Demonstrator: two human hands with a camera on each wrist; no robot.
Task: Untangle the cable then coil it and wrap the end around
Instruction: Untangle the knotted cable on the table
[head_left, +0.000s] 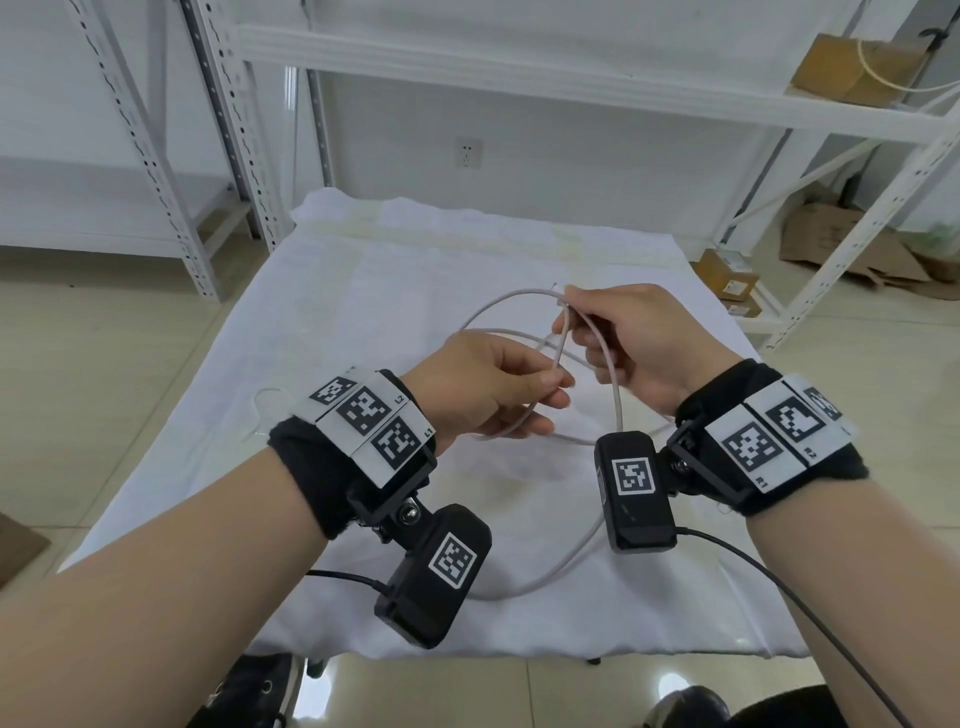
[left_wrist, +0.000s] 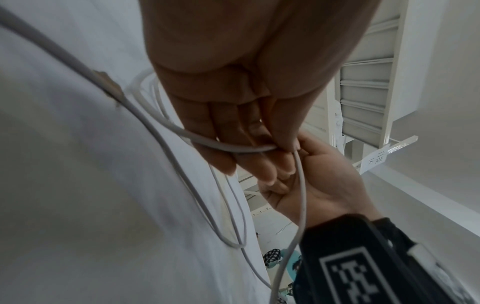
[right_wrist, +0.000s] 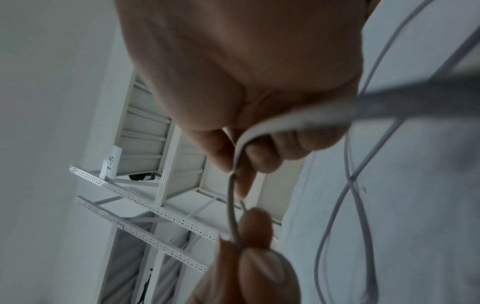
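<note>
L hand (head_left: 488, 387) and R hand (head_left: 631, 345) both pinch cable (head_left: 615, 395) above tabletop (head_left: 218, 467) center; loops trail toward near edge.

We see a white-clothed table (head_left: 322, 291), white metal shelving (head_left: 571, 88), cardboard boxes (head_left: 852, 67), a wall socket (head_left: 468, 152), tiled floor (head_left: 104, 364).

Cable (head_left: 617, 395) pale grey-white. Tabletop (head_left: 322, 332) cloth plain white. Wristbands (head_left: 311, 467) black, black-on-white square-code tags. Shelving (head_left: 234, 156) behind tabletop white; floor (head_left: 104, 332) beige tile.
</note>
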